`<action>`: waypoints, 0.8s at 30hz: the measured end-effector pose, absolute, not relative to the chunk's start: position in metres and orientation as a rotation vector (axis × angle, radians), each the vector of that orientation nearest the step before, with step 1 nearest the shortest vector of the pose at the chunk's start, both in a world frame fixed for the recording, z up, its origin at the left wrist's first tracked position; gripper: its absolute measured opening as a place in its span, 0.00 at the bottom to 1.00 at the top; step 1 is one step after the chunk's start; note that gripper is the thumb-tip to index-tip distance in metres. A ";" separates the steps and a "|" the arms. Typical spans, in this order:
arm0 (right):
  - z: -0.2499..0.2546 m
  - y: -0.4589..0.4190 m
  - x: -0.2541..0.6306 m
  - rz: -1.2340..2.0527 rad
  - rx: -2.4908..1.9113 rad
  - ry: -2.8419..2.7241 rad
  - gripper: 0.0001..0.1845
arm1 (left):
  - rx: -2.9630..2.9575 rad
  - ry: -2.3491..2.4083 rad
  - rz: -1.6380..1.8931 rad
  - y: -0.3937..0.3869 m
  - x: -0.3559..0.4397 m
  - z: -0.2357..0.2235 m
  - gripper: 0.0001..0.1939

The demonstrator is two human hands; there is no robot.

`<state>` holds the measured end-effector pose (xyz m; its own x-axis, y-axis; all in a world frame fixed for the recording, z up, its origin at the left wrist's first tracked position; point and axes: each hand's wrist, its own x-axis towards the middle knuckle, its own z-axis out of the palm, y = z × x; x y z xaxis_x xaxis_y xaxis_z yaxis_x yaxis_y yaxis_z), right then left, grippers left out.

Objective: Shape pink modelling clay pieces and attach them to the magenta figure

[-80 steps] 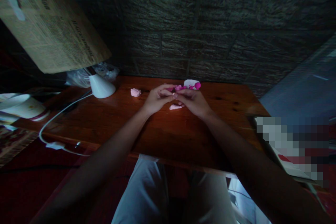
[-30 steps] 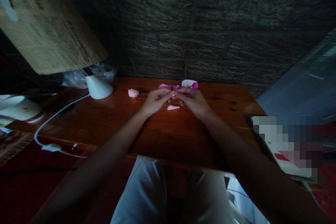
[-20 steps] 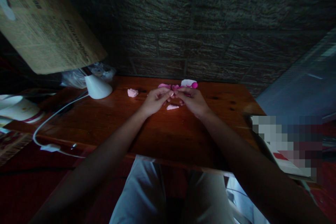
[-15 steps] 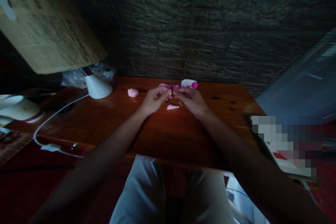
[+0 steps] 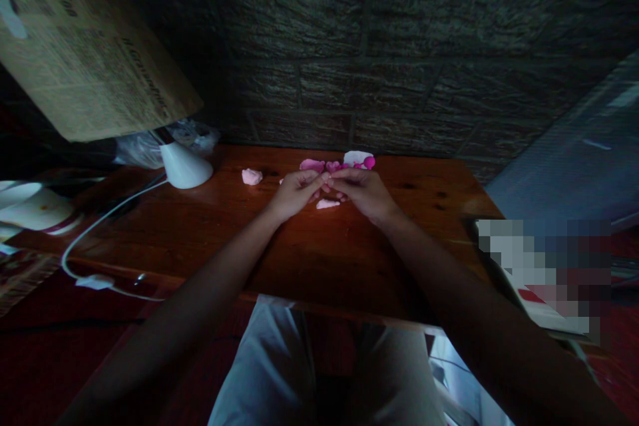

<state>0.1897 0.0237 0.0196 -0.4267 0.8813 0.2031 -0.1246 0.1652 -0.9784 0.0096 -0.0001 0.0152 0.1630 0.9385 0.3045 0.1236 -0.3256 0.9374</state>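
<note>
My left hand (image 5: 298, 194) and my right hand (image 5: 368, 194) meet over the wooden table, fingertips pinched together. Between them shows a bit of pale pink modelling clay, mostly hidden by the fingers. Just below the hands lies a flat pale pink clay piece (image 5: 328, 204). Behind them are a darker pink flattened piece (image 5: 312, 165), a bright pink ball (image 5: 369, 162) and a whitish piece (image 5: 357, 157), with more pink bits partly covered by my fingers. Off to the left sits a larger pink lump (image 5: 252, 177).
A lamp with a white base (image 5: 186, 166) and newspaper-print shade (image 5: 100, 46) stands at the left, its white cord (image 5: 90, 229) running over the table edge. A white cup (image 5: 37, 206) lies at far left. A brick wall (image 5: 319, 33) rises behind the table (image 5: 319, 266).
The two hands have come closer, their fingertips now touching where a small gap showed before. The left hand has shifted slightly, uncovering more of the pink piece behind it.
</note>
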 end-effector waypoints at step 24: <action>0.027 0.019 0.188 1.440 -0.900 -1.514 0.10 | 1.732 1.018 1.382 0.002 0.009 0.014 0.14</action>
<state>0.1878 0.0193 0.0268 -0.3902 0.9159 0.0946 -0.0487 0.0821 -0.9954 0.0088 0.0015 0.0137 0.1260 0.8892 0.4397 0.1564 -0.4555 0.8764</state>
